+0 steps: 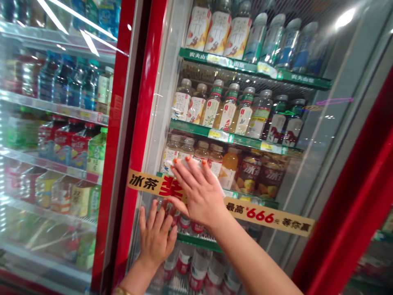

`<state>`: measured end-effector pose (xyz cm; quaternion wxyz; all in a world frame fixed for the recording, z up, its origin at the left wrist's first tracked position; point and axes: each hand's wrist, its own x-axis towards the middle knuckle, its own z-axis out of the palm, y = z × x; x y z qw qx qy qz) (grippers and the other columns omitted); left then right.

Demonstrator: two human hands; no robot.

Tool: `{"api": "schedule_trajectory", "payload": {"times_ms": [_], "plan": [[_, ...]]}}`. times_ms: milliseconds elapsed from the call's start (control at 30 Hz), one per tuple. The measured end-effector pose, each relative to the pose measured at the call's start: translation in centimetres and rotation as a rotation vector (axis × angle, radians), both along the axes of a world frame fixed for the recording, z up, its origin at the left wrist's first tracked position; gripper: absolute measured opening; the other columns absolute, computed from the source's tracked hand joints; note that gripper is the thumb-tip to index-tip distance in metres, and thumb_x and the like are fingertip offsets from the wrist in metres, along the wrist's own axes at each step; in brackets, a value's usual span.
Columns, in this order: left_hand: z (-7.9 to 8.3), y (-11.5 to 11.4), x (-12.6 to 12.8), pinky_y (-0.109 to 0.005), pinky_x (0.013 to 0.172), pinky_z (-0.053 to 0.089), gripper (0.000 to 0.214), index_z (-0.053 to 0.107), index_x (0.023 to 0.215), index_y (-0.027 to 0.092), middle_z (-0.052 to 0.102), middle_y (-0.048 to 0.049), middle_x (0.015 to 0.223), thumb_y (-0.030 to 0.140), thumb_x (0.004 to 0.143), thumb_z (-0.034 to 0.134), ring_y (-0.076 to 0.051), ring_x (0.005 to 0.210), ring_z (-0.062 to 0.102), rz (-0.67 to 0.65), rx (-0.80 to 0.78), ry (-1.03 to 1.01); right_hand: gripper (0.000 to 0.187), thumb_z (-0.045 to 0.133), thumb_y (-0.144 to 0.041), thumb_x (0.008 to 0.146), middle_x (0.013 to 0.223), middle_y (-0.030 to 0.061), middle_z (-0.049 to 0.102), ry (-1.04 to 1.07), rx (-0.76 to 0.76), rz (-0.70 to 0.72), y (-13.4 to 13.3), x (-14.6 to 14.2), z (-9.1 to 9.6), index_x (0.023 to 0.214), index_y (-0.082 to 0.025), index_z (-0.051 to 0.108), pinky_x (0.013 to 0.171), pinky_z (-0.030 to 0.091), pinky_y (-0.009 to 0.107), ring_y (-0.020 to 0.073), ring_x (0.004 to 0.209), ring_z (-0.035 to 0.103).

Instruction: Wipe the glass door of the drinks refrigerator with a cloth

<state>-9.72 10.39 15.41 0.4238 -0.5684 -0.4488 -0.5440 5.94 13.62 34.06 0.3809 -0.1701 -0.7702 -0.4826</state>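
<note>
My right hand (199, 192) lies flat against a glass refrigerator door (294, 176), fingers stretched out. Under its palm and fingers it holds a white cloth (218, 180) to the glass; only the cloth's edges show. A yellow promotional strip (270, 217) with black and red characters crosses the door, and the right hand covers part of it. Lower and to the left, my left hand (157, 235) rests at the glass just below the strip, with its fingers spread and nothing in them. Part of a bracelet (121, 291) shows at its wrist.
Behind the glass, shelves (254, 69) hold rows of bottled drinks (229, 108). A red door frame (144, 110) runs up the left side, another red frame (346, 196) along the right. To the left stands a second cooler with bottles and cartons (61, 139). Lights reflect off the glass.
</note>
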Motion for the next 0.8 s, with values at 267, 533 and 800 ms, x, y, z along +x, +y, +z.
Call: {"api": "schedule_trajectory", "payload": {"times_ms": [267,533,800], "plan": [[7.8,-3.2,0.7,-0.051,0.141,0.022,0.073,0.045,0.166,0.04,0.047,0.0024,0.174,0.018,0.098,0.061,-0.022,0.162,0.043,-0.028,0.085,-0.087,0.075,0.027,-0.06,0.113,0.185,0.0145,0.02,0.821,-0.226,-0.195,3.0,14.5,6.5,0.177,-0.021,0.019,0.133,0.008,0.082,0.0427,0.172,0.012],[17.4,1.1,1.9,-0.068,0.14,-0.006,0.079,0.025,0.174,0.037,0.019,-0.0047,0.184,0.047,0.105,0.06,-0.035,0.174,0.011,0.099,-0.006,-0.037,0.088,0.053,-0.055,0.107,0.179,-0.0001,0.039,0.077,-0.094,-0.11,0.9,7.5,-0.9,0.178,-0.031,0.006,0.143,0.009,0.06,0.0294,0.17,0.026],[16.7,1.8,1.9,-0.07,0.14,-0.004,0.084,0.023,0.175,0.038,0.019,-0.0048,0.184,0.05,0.102,0.063,-0.035,0.174,0.011,0.098,0.007,-0.036,0.071,0.028,-0.054,0.114,0.186,0.0134,0.017,0.832,-0.187,-0.199,3.8,20.2,3.3,0.178,-0.024,0.018,0.132,0.017,0.082,0.042,0.172,0.011]]}}
